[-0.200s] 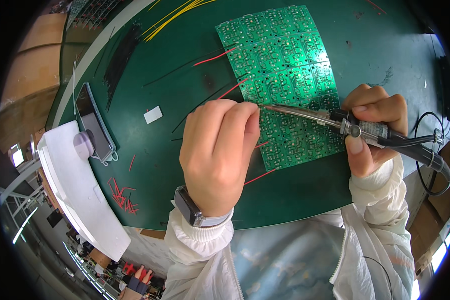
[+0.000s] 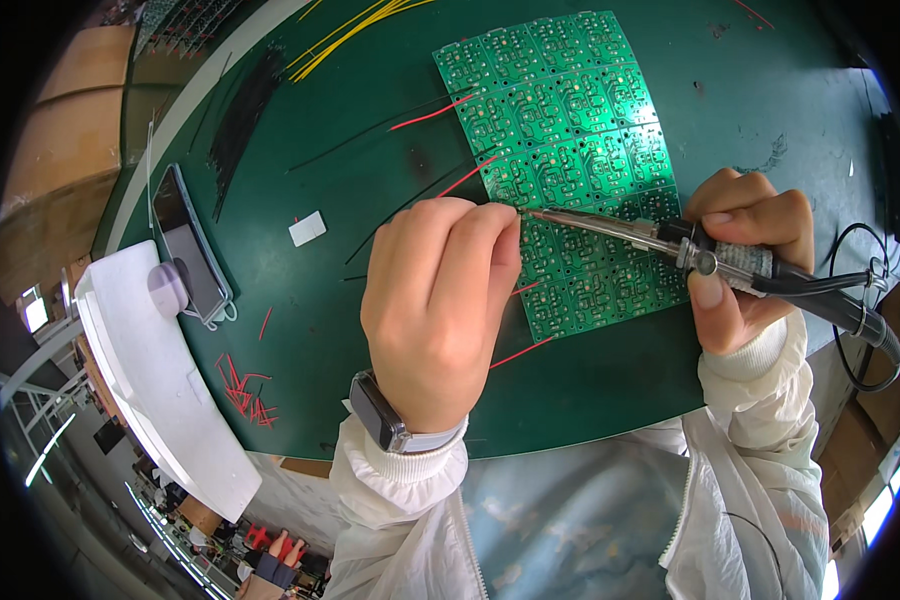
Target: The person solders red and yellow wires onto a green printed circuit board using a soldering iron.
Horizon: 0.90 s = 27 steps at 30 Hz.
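A green panel of circuit boards (image 2: 580,105) lies on the green table mat, divided into a grid of small boards. Along its left edge several red wires (image 2: 432,112) stick out, and thin black wires (image 2: 365,134) trail leftward. My right hand (image 2: 770,215) is wrapped round a soldering iron (image 2: 610,229), its tip reaching the panel's left edge. Right beside that tip, the fingers of my left hand (image 2: 435,300) are pinched together at the edge. Whatever they hold is hidden behind the fingers. The left wrist carries a watch (image 2: 375,412).
At the left lie a phone (image 2: 192,245), a white curved object (image 2: 160,370), short red wire pieces (image 2: 242,390) and a small white block (image 2: 308,229). Bundles of black wires (image 2: 245,120) and yellow wires (image 2: 355,35) lie further back. The iron's black cable (image 2: 875,345) loops at the right.
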{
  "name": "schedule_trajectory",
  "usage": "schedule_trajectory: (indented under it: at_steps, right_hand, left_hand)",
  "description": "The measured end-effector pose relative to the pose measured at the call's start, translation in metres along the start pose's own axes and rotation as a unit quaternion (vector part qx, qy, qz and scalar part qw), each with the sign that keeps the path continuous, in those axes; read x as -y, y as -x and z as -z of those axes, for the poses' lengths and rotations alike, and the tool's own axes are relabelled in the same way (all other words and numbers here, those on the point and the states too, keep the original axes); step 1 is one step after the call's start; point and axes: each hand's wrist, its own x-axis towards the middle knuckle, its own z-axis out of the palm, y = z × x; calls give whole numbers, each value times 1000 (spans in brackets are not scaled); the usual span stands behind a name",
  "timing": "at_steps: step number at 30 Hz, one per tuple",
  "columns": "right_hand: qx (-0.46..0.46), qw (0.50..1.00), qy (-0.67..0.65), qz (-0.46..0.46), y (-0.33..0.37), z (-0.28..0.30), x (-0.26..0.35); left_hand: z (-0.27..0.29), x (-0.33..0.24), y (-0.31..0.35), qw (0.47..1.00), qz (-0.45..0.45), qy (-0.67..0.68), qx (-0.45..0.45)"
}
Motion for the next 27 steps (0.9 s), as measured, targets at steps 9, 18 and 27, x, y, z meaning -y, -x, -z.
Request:
schedule_trajectory:
  at_steps: [9,18,27]
  right_hand:
    - [-27,1000,-2,12,2,2,-1]
    - [-118,984,128,-40,-2,9,15]
    - [-165,974,85,-132,-9,2,18]
  left_hand:
    - [-1,0,0,1000,-1,-4,1]
    - [2,-4,0,998,-18,-54,24]
    - [18,-11,-2,995,-2,-89,41]
